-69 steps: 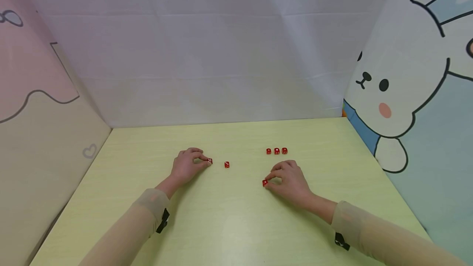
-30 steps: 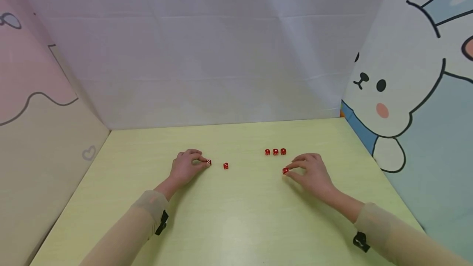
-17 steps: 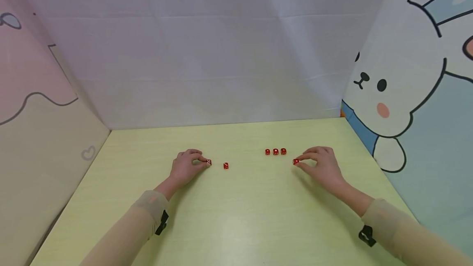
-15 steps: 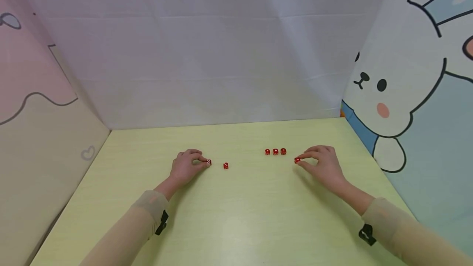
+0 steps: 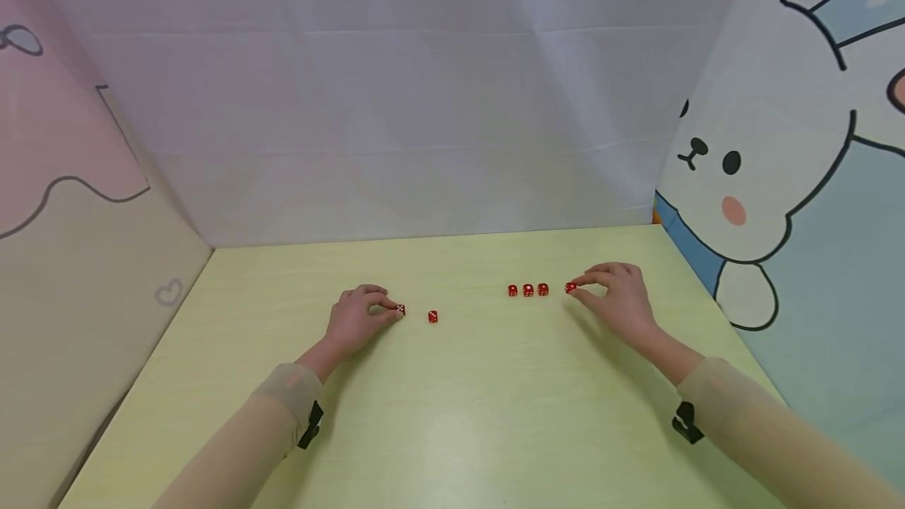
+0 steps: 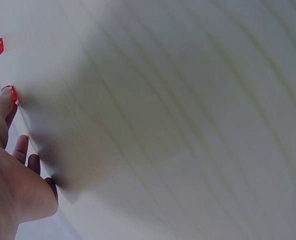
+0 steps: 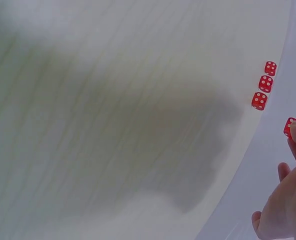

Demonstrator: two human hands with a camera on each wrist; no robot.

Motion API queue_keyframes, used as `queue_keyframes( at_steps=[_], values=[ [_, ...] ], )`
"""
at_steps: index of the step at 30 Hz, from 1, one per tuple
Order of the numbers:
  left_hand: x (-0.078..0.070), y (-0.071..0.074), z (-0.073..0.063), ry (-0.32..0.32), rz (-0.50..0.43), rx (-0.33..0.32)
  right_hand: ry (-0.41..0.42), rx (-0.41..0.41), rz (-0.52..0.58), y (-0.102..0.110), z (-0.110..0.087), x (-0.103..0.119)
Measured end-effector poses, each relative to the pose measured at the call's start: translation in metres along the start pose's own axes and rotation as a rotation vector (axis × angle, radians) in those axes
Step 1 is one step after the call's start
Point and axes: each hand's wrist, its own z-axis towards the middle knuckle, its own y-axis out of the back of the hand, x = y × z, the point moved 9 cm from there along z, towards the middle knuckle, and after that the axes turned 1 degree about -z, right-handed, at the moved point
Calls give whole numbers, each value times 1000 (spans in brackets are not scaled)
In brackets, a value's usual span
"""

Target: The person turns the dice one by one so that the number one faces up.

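Between thumb and fingers, my left hand (image 5: 356,322) pinches a red die (image 5: 401,309) with white pips at the left of the table. A second red die (image 5: 433,316) lies a short way to its right, touched by no hand. My right hand (image 5: 617,298) pinches another red die (image 5: 570,287), just right of a row of three red dice (image 5: 528,290). In the right wrist view the pinched die (image 7: 289,128) appears past the end of that row, a gap between them. The left thumb covers part of its die (image 6: 13,94) in the left wrist view.
The dice are on a pale yellow-green table (image 5: 438,399). A white cloth backdrop (image 5: 410,116) rises at its far edge. Printed panels flank both sides, the right one showing a cartoon rabbit (image 5: 763,179).
My right hand has carried its die rightward and then away from me, from the table's middle to beside the row of three. My left hand keeps its pinch and place.
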Motion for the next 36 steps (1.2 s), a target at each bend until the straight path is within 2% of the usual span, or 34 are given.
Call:
queue_keyframes(
  at_steps=[10,17,25,36],
  values=[
    [1,0,3,-1,5,-2,-1,3,-37,-8,18,-7],
    [2,1,4,-5,4,-7,-49,72,-44,-19,26,-16],
    [-1,4,4,-9,17,-12,-116,152,-50,-33,28,-26],
    [-7,7,2,-19,29,-13,-137,177,-50,-45,28,-33]
  ],
)
